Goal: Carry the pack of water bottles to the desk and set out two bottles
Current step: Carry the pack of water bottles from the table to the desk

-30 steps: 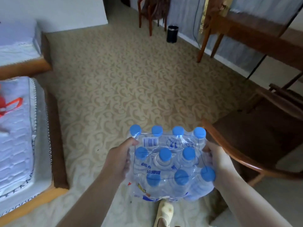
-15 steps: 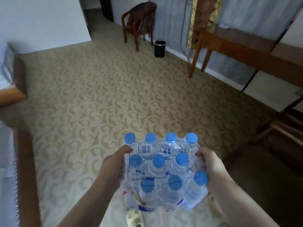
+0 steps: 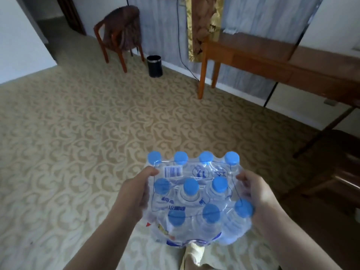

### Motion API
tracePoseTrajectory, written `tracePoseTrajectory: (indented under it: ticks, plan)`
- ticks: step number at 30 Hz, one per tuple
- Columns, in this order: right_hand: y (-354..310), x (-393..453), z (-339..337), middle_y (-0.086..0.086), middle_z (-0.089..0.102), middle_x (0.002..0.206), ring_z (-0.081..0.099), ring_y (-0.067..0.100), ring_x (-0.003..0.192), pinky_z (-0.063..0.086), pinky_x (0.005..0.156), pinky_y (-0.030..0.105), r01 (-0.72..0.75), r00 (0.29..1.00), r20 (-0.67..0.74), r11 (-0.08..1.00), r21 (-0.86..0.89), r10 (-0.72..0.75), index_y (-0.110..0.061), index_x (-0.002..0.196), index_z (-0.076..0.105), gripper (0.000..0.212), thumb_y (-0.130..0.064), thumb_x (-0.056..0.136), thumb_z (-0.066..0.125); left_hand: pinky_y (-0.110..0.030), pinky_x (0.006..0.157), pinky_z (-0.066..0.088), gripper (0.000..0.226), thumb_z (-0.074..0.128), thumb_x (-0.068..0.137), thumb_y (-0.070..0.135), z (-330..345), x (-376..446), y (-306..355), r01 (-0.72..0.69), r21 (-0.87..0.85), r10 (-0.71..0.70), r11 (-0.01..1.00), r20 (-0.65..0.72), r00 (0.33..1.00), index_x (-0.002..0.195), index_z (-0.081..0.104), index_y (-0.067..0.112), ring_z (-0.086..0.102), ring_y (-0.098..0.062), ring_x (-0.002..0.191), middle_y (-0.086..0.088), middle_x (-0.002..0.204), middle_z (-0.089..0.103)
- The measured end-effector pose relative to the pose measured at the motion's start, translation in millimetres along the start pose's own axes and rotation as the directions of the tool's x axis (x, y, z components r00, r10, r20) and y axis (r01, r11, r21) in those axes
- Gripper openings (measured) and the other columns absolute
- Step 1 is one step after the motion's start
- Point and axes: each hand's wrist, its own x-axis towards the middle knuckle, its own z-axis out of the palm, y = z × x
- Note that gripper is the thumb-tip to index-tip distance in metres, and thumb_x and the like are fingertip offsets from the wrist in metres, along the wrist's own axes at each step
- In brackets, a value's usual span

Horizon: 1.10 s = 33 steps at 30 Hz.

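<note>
carrying step: my left hand [image 3: 134,195] and right hand [image 3: 259,197] grip the pack [image 3: 194,199] by its sides, over the carpet [image 3: 87,133]. next, walk to the worktop [image 3: 272,61] ahead right and set it down.

Carpet [image 3: 97,123]: open between carrier and table [image 3: 272,61] | table top: bare along near edge | far wall: armchair [image 3: 120,34], black waste bin [image 3: 154,66], hanging cable [image 3: 182,45] | right: dark chair [image 3: 335,172] stands before table | both hands occupied.
</note>
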Motion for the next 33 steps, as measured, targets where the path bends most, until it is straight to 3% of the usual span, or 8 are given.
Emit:
tracePoseTrajectory:
  ticks: [4,8,14,17,24,29,33]
  plan:
    - [-53.7,60.5,34.0,-0.008,0.031,0.038,0.030,0.015,0.049,0.029,0.052,0.031,0.004,1.000,-0.011,0.999,0.050,-0.004,-0.021,0.045,0.048,0.020,-0.023,0.059,0.061,-0.017,0.028,0.015,0.059,0.069,0.070,0.024,41.7,71.5,50.7,0.008,0.040,-0.009,0.999,0.022,1.000,0.026,0.030,0.022,0.015,-0.007,0.027,0.010,0.032,0.022]
    - [-110.8,113.5,70.0,-0.009,0.027,0.036,0.025,0.010,0.034,0.023,0.048,0.031,0.008,1.000,-0.029,0.998,0.060,-0.006,-0.021,0.047,0.042,0.026,-0.017,0.068,0.059,-0.018,0.028,0.015,0.058,0.069,0.070,0.023,72.3,136.7,95.3,0.021,0.012,-0.021,1.000,0.024,0.999,0.027,0.030,0.023,0.014,-0.007,0.028,0.010,0.032,0.022]
    - [-184.7,192.6,128.4,-0.006,0.023,0.041,0.021,0.013,0.043,0.022,0.050,0.031,-0.034,0.999,-0.020,0.990,0.136,0.037,-0.021,0.050,0.040,0.028,-0.015,0.070,0.059,-0.018,0.029,0.016,0.059,0.069,0.070,0.025,115.0,240.6,168.7,0.015,0.055,-0.019,0.998,0.080,0.997,0.025,0.030,0.022,0.015,-0.007,0.029,0.010,0.031,0.023]
    - [-214.1,233.7,159.6,-0.007,0.024,0.037,0.022,0.011,0.035,0.020,0.047,0.029,-0.034,0.999,-0.023,0.981,0.193,0.039,-0.021,0.051,0.039,0.029,-0.014,0.073,0.056,-0.021,0.029,0.018,0.056,0.070,0.067,0.027,140.4,297.8,211.2,0.009,0.083,-0.020,0.997,0.137,0.990,0.027,0.030,0.023,0.016,-0.007,0.029,0.010,0.032,0.024]
    - [-313.7,316.7,216.0,-0.008,0.024,0.032,0.023,0.008,0.025,0.025,0.034,0.018,0.028,0.994,-0.107,0.973,0.229,-0.003,-0.020,0.034,0.037,0.042,-0.014,0.072,0.052,-0.016,0.027,0.015,0.055,0.066,0.074,0.021,220.3,412.0,321.0,-0.048,0.127,0.022,0.991,0.199,0.980,0.031,0.033,0.025,0.015,-0.005,0.026,0.011,0.031,0.023]
    - [-379.9,387.2,227.0,-0.006,0.022,0.040,0.019,0.013,0.038,0.021,0.048,0.028,0.042,0.991,-0.131,0.956,0.291,-0.004,-0.024,0.039,0.031,0.032,-0.020,0.061,0.055,-0.013,0.026,0.013,0.055,0.068,0.072,0.022,293.7,482.9,371.9,-0.050,0.151,0.007,0.987,0.273,0.962,0.032,0.031,0.025,0.013,-0.005,0.027,0.011,0.032,0.021]
    - [-439.8,452.7,231.5,-0.005,0.022,0.041,0.020,0.013,0.039,0.023,0.047,0.029,0.049,0.993,-0.120,0.964,0.262,-0.018,-0.024,0.044,0.033,0.033,-0.018,0.068,0.054,-0.012,0.027,0.014,0.051,0.068,0.074,0.020,355.4,535.5,395.9,-0.028,0.127,-0.008,0.992,0.273,0.962,0.037,0.033,0.028,0.014,-0.005,0.028,0.011,0.033,0.023]
